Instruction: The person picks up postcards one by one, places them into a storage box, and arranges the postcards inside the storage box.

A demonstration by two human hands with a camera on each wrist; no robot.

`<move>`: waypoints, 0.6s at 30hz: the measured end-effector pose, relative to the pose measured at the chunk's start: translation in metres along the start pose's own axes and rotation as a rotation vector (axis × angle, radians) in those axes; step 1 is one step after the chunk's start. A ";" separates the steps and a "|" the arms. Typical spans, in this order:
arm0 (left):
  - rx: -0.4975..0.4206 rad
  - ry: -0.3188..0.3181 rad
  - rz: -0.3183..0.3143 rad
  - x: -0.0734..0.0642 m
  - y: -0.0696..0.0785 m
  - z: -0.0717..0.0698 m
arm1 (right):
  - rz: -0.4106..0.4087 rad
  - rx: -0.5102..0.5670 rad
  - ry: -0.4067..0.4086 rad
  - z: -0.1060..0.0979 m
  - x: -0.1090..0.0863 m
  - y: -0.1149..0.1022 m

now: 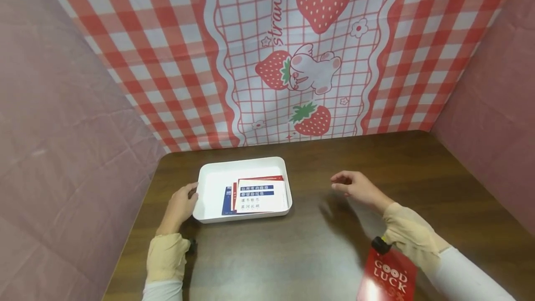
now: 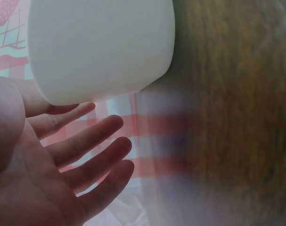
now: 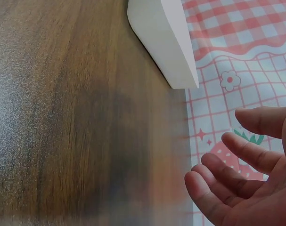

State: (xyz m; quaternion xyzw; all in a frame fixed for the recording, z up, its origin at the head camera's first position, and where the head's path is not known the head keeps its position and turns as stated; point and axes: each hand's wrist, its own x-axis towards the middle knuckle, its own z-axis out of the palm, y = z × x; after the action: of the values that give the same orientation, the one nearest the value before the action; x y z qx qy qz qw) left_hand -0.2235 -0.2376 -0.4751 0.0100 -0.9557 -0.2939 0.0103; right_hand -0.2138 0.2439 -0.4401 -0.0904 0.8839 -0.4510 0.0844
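A shallow white tray (image 1: pixel 217 175) stands on the table with several printed cards (image 1: pixel 260 198) stacked toward its right side; the top one is white with blue bands. At the tray's left end is my left hand (image 1: pixel 179 206), its fingertips right at the rim. The left wrist view shows the fingers (image 2: pixel 93 146) loosely extended below the tray's outer wall (image 2: pixel 102 52). My right hand (image 1: pixel 357 187) hovers over the table to the right of the tray, with nothing in it. Its fingers (image 3: pixel 241 181) are relaxed and spread a little in the right wrist view.
A red "GOOD LUCK" card or envelope (image 1: pixel 388 275) lies at the front right, partly under the right forearm. The brown wooden table (image 1: pixel 259 254) meets a strawberry-patterned checked cloth (image 1: pixel 184 59) at the back. Pink fabric (image 1: pixel 62 129) hangs at both sides.
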 end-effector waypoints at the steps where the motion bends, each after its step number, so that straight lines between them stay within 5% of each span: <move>1: -0.002 0.001 0.002 0.000 0.000 0.000 | 0.002 -0.005 0.005 -0.001 -0.001 -0.001; 10: -0.019 -0.005 -0.004 0.000 -0.002 -0.001 | -0.055 -0.174 0.020 -0.007 -0.007 0.002; 18: -0.019 -0.008 -0.013 0.001 -0.002 -0.001 | -0.001 -0.241 -0.032 -0.011 -0.018 -0.002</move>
State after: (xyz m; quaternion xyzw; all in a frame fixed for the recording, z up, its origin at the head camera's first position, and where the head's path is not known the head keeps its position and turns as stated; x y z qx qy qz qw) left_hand -0.2243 -0.2399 -0.4757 0.0149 -0.9528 -0.3032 0.0050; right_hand -0.1990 0.2557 -0.4305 -0.1077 0.9302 -0.3402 0.0866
